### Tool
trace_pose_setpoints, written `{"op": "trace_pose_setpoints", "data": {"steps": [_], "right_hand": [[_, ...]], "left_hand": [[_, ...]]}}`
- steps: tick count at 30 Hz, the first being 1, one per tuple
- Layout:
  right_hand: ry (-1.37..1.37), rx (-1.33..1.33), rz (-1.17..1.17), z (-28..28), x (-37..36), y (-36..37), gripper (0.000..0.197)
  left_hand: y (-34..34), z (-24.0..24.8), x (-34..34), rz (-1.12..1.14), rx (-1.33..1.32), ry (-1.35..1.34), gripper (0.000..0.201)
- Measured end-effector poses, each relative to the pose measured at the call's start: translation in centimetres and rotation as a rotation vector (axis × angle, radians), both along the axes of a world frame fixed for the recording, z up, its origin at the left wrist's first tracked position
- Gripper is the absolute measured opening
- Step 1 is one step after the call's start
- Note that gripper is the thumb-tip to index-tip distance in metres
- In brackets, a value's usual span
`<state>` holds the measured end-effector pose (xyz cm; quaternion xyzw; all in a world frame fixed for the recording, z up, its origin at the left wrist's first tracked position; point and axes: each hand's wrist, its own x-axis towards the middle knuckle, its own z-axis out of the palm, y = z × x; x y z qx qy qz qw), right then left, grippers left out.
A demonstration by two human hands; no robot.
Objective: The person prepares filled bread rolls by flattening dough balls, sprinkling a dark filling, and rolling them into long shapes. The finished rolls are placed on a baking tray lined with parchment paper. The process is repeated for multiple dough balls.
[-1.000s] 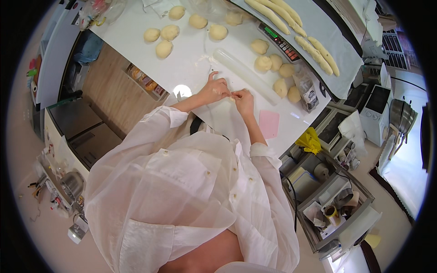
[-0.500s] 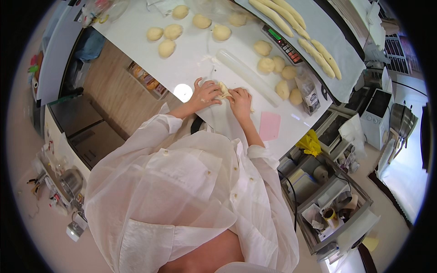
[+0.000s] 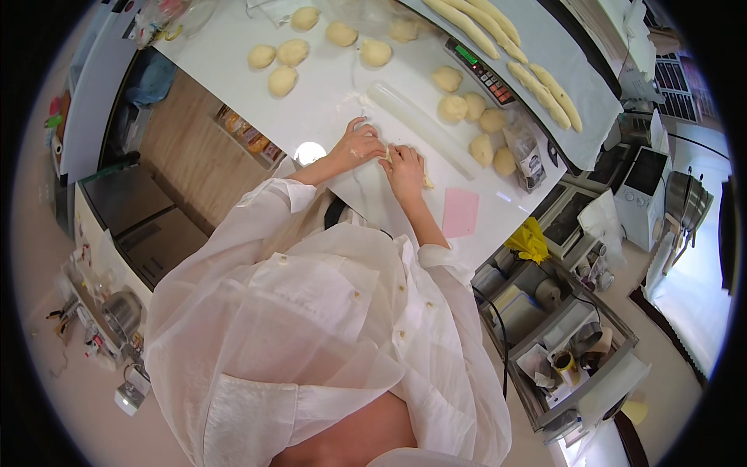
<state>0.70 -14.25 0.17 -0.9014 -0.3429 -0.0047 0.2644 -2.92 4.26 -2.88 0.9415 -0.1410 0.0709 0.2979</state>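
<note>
At the near edge of the white table, my left hand [image 3: 358, 148] and my right hand [image 3: 406, 173] meet over a piece of pale dough [image 3: 427, 182]. Most of the dough is hidden under the fingers; a bit of it sticks out beside my right hand. My right hand's fingers are bent down onto the dough. Its edge is pinched by my left fingertips, close to the right thumb, and white smears mark the back of that hand. Just beyond both hands lies a long translucent rolling pin [image 3: 424, 128], set diagonally.
Several round dough balls [image 3: 292, 53] sit across the far side of the table [image 3: 327, 93]. On the right are a digital scale [image 3: 481, 74], a plastic bag [image 3: 527, 159] and a pink scraper [image 3: 461, 212]. A lined tray [image 3: 572, 70] holds several long dough strips [image 3: 539, 95].
My hands have come closer together over the dough, and less of it shows between them. The left hand has tipped up and its fingers have drawn in toward the right thumb.
</note>
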Motion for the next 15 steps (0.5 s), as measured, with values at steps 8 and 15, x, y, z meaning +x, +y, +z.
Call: {"op": "trace_pose_setpoints", "data": {"steps": [8, 15], "right_hand": [[-0.13, 0.025, -0.023, -1.1, -0.4, -0.2, 0.028], [-0.193, 0.063, 0.068, -1.2, -0.3, -0.1, 0.015]], "left_hand": [[-0.3, 0.8, -0.5, 0.111, 0.002, -0.184, 0.02], [-0.3, 0.7, -1.5, 0.117, 0.055, -0.227, 0.013]]}}
